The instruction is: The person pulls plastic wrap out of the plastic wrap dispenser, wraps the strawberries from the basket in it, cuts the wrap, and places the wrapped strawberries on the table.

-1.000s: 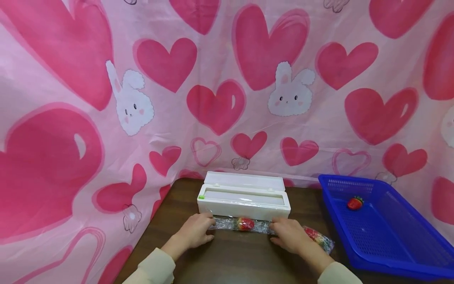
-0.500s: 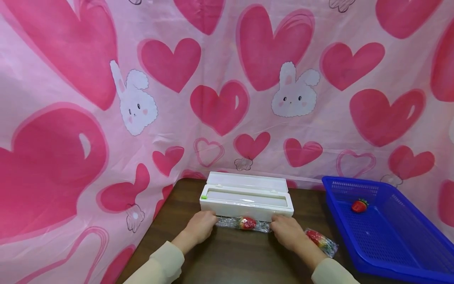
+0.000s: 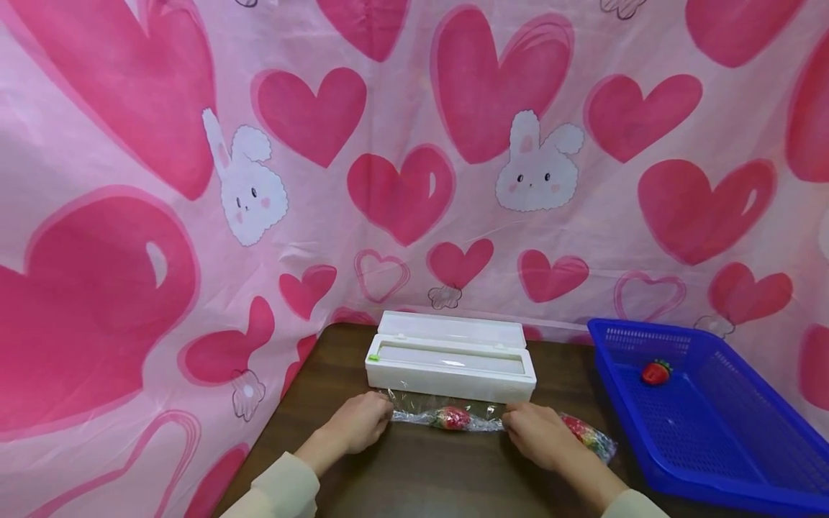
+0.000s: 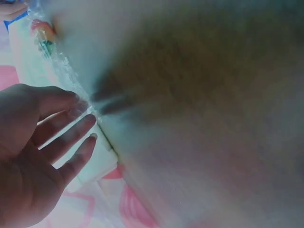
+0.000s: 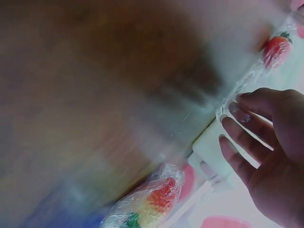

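Observation:
A strawberry [image 3: 451, 417] lies wrapped in clear cling film [image 3: 482, 424], between my two hands and in front of the white cling film dispenser [image 3: 447, 378]. My left hand [image 3: 361, 421] pinches the film's left end between thumb and forefinger; the other fingers stay loosely extended in the left wrist view. At the right end, my right hand [image 3: 536, 432] pinches the film the same way, its thumb [image 5: 259, 99] meeting the forefinger. A thin sheet of film spans from the roll-up toward the dispenser's front. Beside my right wrist lies a film-wrapped bundle of colourful fruit [image 3: 591, 435].
A blue plastic basket [image 3: 706, 489] stands at the right with one unwrapped strawberry [image 3: 656, 373] inside. The dispenser's lid [image 3: 451, 329] is raised at the back. A pink heart-patterned cloth [image 3: 401, 194] hangs behind and left of the dark wooden table [image 3: 440, 475].
Both hands have drawn slightly toward me with the wrapped strawberry. More film now shows between it and the dispenser. Earlier, the roll-up lay close against the dispenser's front.

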{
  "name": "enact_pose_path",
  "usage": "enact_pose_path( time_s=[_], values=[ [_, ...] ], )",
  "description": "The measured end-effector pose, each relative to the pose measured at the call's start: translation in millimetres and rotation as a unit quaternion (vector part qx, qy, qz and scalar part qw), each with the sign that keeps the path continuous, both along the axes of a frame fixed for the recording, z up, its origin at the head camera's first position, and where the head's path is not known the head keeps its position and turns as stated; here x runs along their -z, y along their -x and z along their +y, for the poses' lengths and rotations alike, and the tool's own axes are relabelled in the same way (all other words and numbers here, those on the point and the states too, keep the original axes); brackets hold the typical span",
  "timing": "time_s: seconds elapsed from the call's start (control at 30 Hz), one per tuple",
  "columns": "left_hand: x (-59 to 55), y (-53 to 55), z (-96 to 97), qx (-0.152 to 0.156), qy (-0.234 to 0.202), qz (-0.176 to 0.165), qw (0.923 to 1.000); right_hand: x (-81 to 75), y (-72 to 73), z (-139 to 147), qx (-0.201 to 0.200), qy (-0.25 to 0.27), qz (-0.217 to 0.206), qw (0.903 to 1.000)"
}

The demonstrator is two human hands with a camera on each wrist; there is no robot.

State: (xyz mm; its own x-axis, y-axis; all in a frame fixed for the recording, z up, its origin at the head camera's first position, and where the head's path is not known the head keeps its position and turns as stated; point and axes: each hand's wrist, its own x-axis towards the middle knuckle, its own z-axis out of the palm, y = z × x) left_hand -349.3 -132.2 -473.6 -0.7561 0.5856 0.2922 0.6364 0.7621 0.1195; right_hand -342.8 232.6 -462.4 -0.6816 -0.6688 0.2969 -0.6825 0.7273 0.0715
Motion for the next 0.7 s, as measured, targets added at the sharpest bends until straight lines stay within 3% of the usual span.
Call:
enact_pose_path(
  time_s=[0.37,0.57,0.7],
  values=[
    [-8.6,-24.9,-6.7,0.028,-0.053,-0.077,0.9952,-5.9,-25.5,11.8,-0.043,0.047,-0.021,0.9978],
    [-6.4,-30.0,-11.0,0.049,-0.075,-0.1,0.991,-6.4,-31.6,17.3,-0.024,0.09,-0.104,0.9902],
    [-3.8,-33.2,-13.8,0.056,-0.083,-0.107,0.9892,-3.1,-35.0,21.5,-0.004,0.093,-0.132,0.9869]
  ],
)
